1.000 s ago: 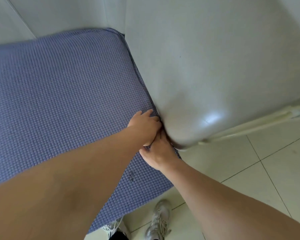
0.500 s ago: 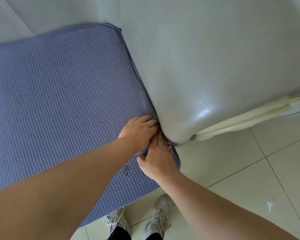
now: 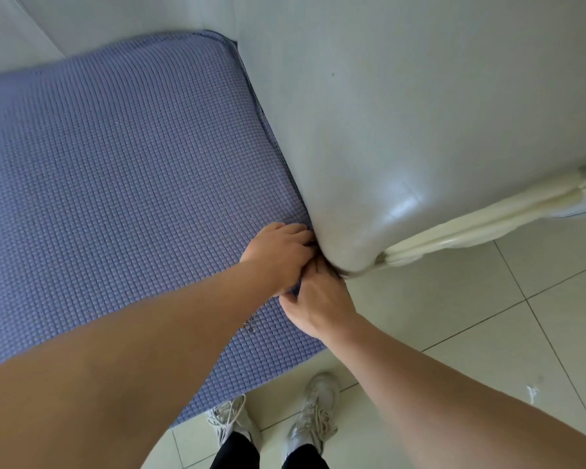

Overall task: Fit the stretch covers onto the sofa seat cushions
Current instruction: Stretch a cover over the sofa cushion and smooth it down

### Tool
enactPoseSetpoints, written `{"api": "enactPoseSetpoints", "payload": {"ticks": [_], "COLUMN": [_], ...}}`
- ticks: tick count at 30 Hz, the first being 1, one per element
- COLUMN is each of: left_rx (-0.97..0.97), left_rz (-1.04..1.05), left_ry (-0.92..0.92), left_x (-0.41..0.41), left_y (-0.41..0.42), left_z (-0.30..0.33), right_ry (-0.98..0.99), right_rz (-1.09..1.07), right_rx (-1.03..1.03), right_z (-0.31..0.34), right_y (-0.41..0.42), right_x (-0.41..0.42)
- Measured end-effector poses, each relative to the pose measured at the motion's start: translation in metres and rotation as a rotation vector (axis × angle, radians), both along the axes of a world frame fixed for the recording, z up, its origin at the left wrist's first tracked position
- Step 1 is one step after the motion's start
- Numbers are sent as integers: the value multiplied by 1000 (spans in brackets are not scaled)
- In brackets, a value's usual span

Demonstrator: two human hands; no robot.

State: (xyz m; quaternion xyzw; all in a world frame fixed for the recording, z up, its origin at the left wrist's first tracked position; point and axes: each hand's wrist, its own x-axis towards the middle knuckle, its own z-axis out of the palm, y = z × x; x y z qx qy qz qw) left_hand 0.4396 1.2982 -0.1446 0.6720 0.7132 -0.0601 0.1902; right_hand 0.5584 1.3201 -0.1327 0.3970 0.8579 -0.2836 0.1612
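Observation:
A blue-purple waffle-knit stretch cover (image 3: 122,184) lies stretched over the sofa seat cushion. My left hand (image 3: 278,253) presses on the cover at the cushion's front right corner. Its bent fingertips go down into the gap beside the pale leather armrest (image 3: 420,130) and are hidden there. My right hand (image 3: 318,299) is just in front of it, touching it. It pinches the cover's corner fabric between thumb and fingers, right under the armrest's front end.
The pale sofa backrest (image 3: 115,25) rises behind the cushion. A cream wooden trim (image 3: 471,228) runs under the armrest. Light floor tiles (image 3: 471,316) spread to the right, with a small scrap (image 3: 531,394) on them. My two sneakers (image 3: 315,411) stand by the cushion's front edge.
Both hands stay at the front right corner. The right hand has slid forward, further up against the armrest, and the left fingers have dug deeper into the gap. The view has shifted slightly.

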Motion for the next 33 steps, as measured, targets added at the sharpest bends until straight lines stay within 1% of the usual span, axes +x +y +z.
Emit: {"api": "enactPoseSetpoints", "payload": {"ticks": [4, 6, 7, 9, 12, 14, 19, 21, 24, 25, 26, 29, 31, 33], "left_rx": [-31, -21, -1, 21, -81, -140, -182, -166, -28, -2, -16, -207, -267, -250], "left_rz": [-5, -20, -28, -26, -28, -41, -39, -39, -51, -28, 23, 207, 247, 244], "left_ry": [-14, -33, -46, -54, -41, -34, -22, -30, -3, 28, 58, 90, 63, 25], "left_x": [1, -2, -4, -8, -6, -4, -1, -3, -12, -15, -18, -21, -20, -24], "left_y": [7, 6, 4, -4, -13, -11, 2, 3, 1, -3, -8, -22, -22, -16], "left_z": [5, 11, 14, 21, 25, 23, 24, 29, 37, 38, 36, 25, 22, 25], "right_ry": [12, 21, 9, -70, -195, -228, -283, -237, -64, -47, -67, -194, -235, -225], "right_rz": [10, 24, 48, 92, 80, 76, 53, 57, 139, 162, 174, 151, 166, 176], "right_rx": [-114, -95, -55, 20, -15, -33, -77, -43, 31, 15, -15, -69, -33, -18], "right_z": [10, 19, 24, 31, 33, 27, 30, 38, 46, 46, 45, 29, 26, 32], "right_y": [10, 7, 2, -11, -23, -21, -14, -12, -11, -12, -13, -15, -13, -7], "right_x": [2, 8, 13, 25, 37, 34, 22, 18, 7, 4, 0, -11, -19, -26]}}
